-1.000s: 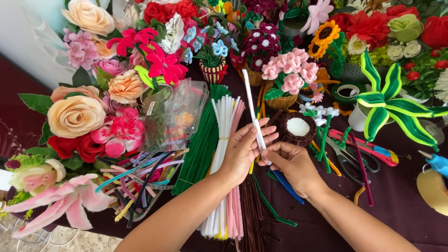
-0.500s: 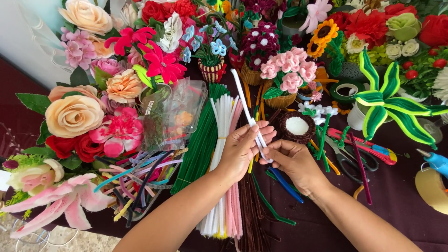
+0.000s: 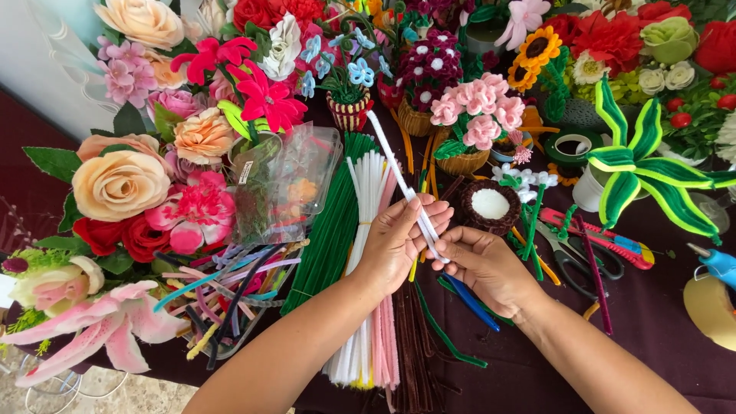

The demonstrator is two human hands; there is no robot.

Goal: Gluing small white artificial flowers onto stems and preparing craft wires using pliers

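White pipe cleaner (image 3: pixel 399 180): slanting up and left, lower end pinched between left hand (image 3: pixel 399 241) and right hand (image 3: pixel 484 264), fingers of both closed on it, above the counter (image 3: pixel 659 307). Beneath: bundles of white pipe cleaners (image 3: pixel 366 230) and green pipe cleaners (image 3: pixel 330 222). Just right: small brown nest (image 3: pixel 491 205), scissors (image 3: pixel 579 261). Left: peach rose (image 3: pixel 119 184)

A crumpled clear plastic bag (image 3: pixel 287 184) lies left of the green pipe cleaner bundle (image 3: pixel 330 222), with a small white label (image 3: pixel 245 172) on it.
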